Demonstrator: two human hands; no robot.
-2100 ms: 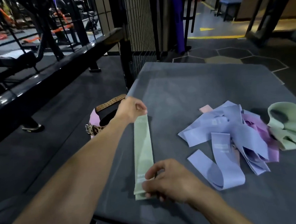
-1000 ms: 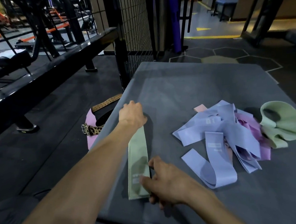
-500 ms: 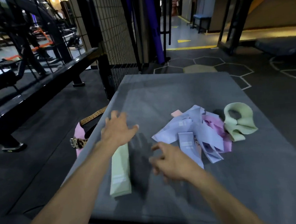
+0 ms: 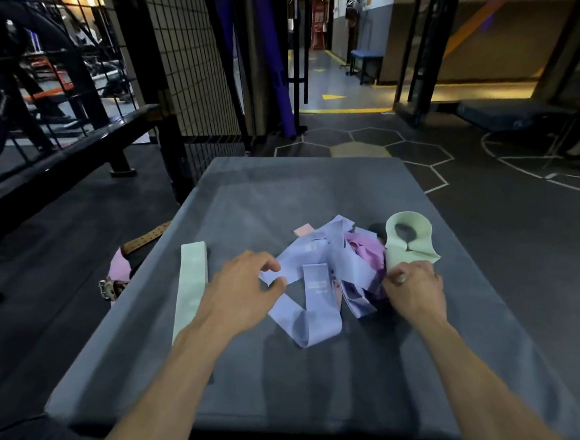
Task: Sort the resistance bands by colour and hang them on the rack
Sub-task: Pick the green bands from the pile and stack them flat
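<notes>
A flat green band [image 4: 191, 288] lies straight on the left part of the grey platform [image 4: 300, 191]. In the middle sits a tangled heap of lilac bands [image 4: 315, 286] with pink-purple bands [image 4: 366, 252] underneath. A looped green band [image 4: 408, 237] stands at the heap's right side. My left hand [image 4: 242, 292] hovers at the heap's left edge, fingers curled apart, touching a lilac band without a clear hold. My right hand [image 4: 413, 288] pinches the lower edge of the looped green band.
A pink and leopard-print belt [image 4: 119, 276] lies on the floor left of the platform. A black wire mesh panel [image 4: 189, 72] and black frame bars [image 4: 54, 157] rise behind and to the left. Dark gym floor surrounds the platform.
Both hands left the flat green band, which stays laid out at the left. They moved right to the heap; the right hand closed on the looped green band. The view tilted up.
</notes>
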